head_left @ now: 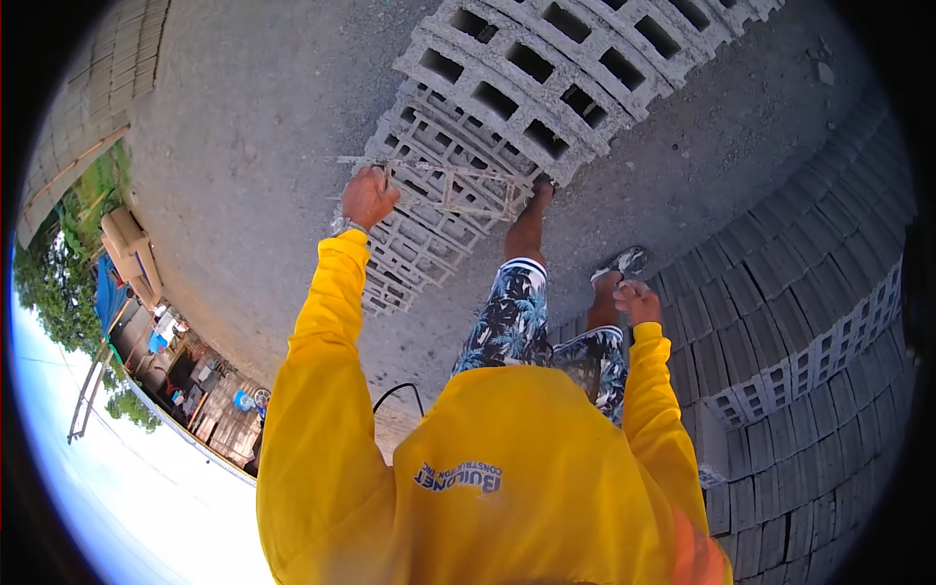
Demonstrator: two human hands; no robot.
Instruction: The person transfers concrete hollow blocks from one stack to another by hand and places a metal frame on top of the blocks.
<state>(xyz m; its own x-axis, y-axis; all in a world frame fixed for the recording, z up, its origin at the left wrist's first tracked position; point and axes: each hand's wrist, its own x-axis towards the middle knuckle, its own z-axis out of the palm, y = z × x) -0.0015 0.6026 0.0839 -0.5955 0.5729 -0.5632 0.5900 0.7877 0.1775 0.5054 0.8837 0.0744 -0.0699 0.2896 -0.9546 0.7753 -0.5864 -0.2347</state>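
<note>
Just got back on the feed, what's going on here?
The person's left hand grips a thin frame over rows of hollow blocks. The right hand is near the right leg, fingers curled; I can't tell if it holds anything. More blocks are stacked at the right.

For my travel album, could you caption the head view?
Left hand gripping a thin frame near rows of hollow blocks.

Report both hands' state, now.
Left hand: closed, holding the thin frame.
Right hand: fingers curled, no held thing visible; fully closed or not, cannot tell.
</note>
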